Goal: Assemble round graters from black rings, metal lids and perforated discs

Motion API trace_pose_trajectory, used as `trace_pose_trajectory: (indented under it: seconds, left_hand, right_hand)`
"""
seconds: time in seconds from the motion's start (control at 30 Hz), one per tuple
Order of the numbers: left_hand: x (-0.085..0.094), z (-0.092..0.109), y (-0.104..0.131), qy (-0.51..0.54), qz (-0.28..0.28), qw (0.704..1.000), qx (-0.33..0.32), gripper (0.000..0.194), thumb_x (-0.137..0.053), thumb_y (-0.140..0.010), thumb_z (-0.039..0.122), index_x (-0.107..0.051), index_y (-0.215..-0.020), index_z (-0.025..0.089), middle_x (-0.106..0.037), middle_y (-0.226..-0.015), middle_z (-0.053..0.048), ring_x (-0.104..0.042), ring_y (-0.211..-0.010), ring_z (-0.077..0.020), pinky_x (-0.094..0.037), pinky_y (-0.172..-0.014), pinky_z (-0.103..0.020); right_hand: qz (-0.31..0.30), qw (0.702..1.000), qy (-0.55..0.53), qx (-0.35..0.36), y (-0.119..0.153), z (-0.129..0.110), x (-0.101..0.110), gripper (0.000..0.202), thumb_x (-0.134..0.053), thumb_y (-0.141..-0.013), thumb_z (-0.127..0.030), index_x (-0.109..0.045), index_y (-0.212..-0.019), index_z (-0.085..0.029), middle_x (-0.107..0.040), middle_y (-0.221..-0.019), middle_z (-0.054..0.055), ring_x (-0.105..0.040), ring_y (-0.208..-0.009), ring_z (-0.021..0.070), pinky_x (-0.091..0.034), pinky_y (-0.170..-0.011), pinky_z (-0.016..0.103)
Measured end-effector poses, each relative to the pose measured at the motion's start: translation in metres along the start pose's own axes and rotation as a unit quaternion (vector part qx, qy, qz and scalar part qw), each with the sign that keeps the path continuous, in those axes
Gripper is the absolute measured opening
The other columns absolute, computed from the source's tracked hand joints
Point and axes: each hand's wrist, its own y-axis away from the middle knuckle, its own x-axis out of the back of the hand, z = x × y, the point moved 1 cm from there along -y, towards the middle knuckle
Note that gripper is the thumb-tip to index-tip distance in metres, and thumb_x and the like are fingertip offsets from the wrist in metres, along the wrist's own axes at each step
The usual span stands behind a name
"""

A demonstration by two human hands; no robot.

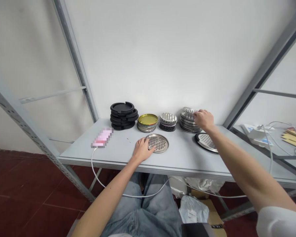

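A round perforated metal plate (pixel 159 143) lies flat near the table's front edge, with my left hand (pixel 142 149) gripping its left rim. My right hand (pixel 204 119) is closed on the top disc of the silver metal stack (pixel 187 122) at the back right; that disc looks slightly tilted. Below my right forearm, partly hidden, another perforated disc sits in a black ring (pixel 207 142). Along the wall stand a stack of black rings (pixel 123 115), a stack of tins topped with a gold lid (pixel 148 121) and a smaller stack of ridged silver discs (pixel 168 121).
A pixelated pink phone (pixel 103 137) lies at the left, its white cable (pixel 98 179) hanging over the front edge. Grey metal posts (pixel 74 56) frame the table (pixel 118 154). White boxes (pixel 259 135) and yellow strips (pixel 294 136) are at the right, plastic bags (pixel 193 209) below.
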Motion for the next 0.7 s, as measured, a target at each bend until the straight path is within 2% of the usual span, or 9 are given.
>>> trace_pose_trajectory:
  seconds: [0.17,0.3,0.4,0.5,0.6,0.7]
  left_hand:
    - [-0.002,-0.001,0.0,0.0,0.002,1.0,0.0,0.049,-0.052,-0.087,0.047,-0.054,-0.125,0.016,-0.054,-0.128,-0.013,-0.049,-0.121,-0.0284,-0.036,-0.106,-0.038]
    - [-0.003,-0.001,0.0,0.002,0.005,1.0,0.001,0.048,-0.052,-0.087,0.046,-0.054,-0.124,0.015,-0.053,-0.129,-0.014,-0.049,-0.121,-0.0293,-0.036,-0.105,-0.04]
    - [-0.003,-0.001,0.0,0.016,0.006,1.0,0.0,0.05,-0.052,-0.087,0.047,-0.053,-0.126,0.015,-0.054,-0.129,-0.015,-0.05,-0.121,-0.0299,-0.036,-0.106,-0.04]
    - [-0.002,-0.001,0.0,0.064,0.021,0.998,0.002,0.066,-0.054,-0.086,0.049,-0.039,-0.139,0.013,-0.051,-0.133,-0.018,-0.047,-0.125,-0.0303,-0.035,-0.107,-0.041]
    - [0.0,-0.004,0.001,0.138,0.056,0.989,0.02,0.089,-0.057,-0.084,0.051,-0.012,-0.15,0.01,-0.042,-0.142,-0.023,-0.042,-0.131,-0.0311,-0.035,-0.107,-0.042]
    - [0.002,-0.007,0.002,0.193,0.095,0.976,0.036,0.1,-0.061,-0.081,0.053,-0.001,-0.151,0.014,-0.04,-0.144,-0.021,-0.041,-0.133,-0.0312,-0.036,-0.106,-0.043]
  right_hand:
    - [0.036,0.999,-0.022,-0.014,-0.003,0.005,0.003,0.031,-0.043,-0.091,-0.023,-0.073,-0.092,-0.016,-0.065,-0.094,0.013,-0.055,-0.088,0.0229,-0.037,-0.07,0.031]
    - [0.11,0.991,-0.079,-0.008,0.002,0.001,0.017,0.028,-0.046,-0.09,-0.025,-0.073,-0.088,-0.017,-0.065,-0.089,0.011,-0.055,-0.088,0.0225,-0.039,-0.071,0.031]
    - [0.189,0.967,-0.171,-0.002,0.02,-0.016,0.041,0.027,-0.049,-0.09,-0.03,-0.073,-0.091,-0.018,-0.066,-0.091,0.01,-0.057,-0.087,0.0221,-0.042,-0.073,0.033]
    - [0.225,0.923,-0.312,-0.002,0.053,-0.045,0.069,0.023,-0.055,-0.087,-0.034,-0.073,-0.091,-0.019,-0.066,-0.09,0.008,-0.06,-0.08,0.02,-0.047,-0.075,0.033]
    - [0.171,0.871,-0.459,0.02,0.087,-0.08,0.086,0.021,-0.061,-0.084,-0.038,-0.073,-0.087,-0.02,-0.068,-0.089,0.007,-0.062,-0.077,0.0191,-0.05,-0.072,0.033]
    - [0.068,0.802,-0.594,0.004,0.11,-0.112,0.082,0.025,-0.068,-0.077,-0.043,-0.073,-0.082,-0.019,-0.07,-0.084,0.005,-0.063,-0.076,0.0193,-0.05,-0.069,0.032]
